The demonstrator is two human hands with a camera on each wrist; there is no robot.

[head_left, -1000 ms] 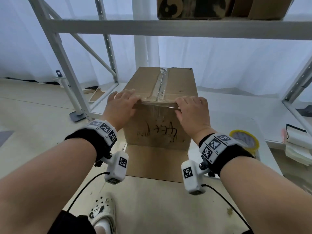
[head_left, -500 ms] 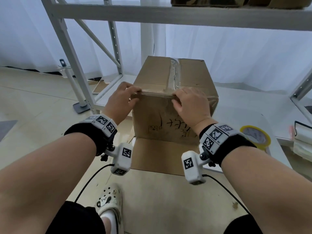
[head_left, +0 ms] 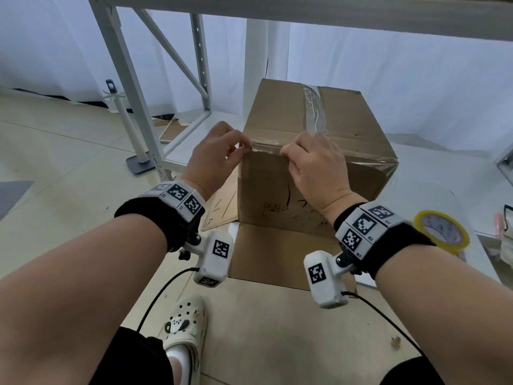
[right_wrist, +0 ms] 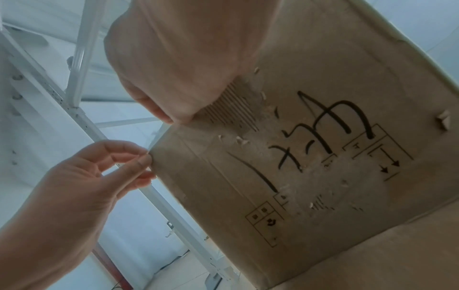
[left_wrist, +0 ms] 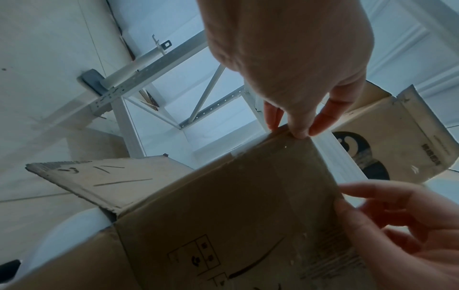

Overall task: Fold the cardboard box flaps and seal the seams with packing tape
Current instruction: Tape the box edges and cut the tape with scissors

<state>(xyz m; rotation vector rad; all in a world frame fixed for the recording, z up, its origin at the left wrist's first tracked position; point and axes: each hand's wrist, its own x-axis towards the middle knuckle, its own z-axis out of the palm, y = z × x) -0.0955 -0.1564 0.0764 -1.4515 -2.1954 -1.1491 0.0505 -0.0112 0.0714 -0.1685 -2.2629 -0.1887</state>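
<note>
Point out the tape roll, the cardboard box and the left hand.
tape roll [head_left: 441,232]: head view, on its yellow ring.
cardboard box [head_left: 280,118]: head view, on its top face.
left hand [head_left: 213,159]: head view, on the back of the hand.

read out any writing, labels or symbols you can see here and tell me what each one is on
Box front: black marker handwriting, strokes clear, not readable to me.
Box front: printed handling symbols with arrows in squares, no words.
Second box: round black logo and a short printed line, too blurred to read.
Wristband: square coded markers, small "R1" and "R2".
Tape roll: print on its face, too small to read.
</note>
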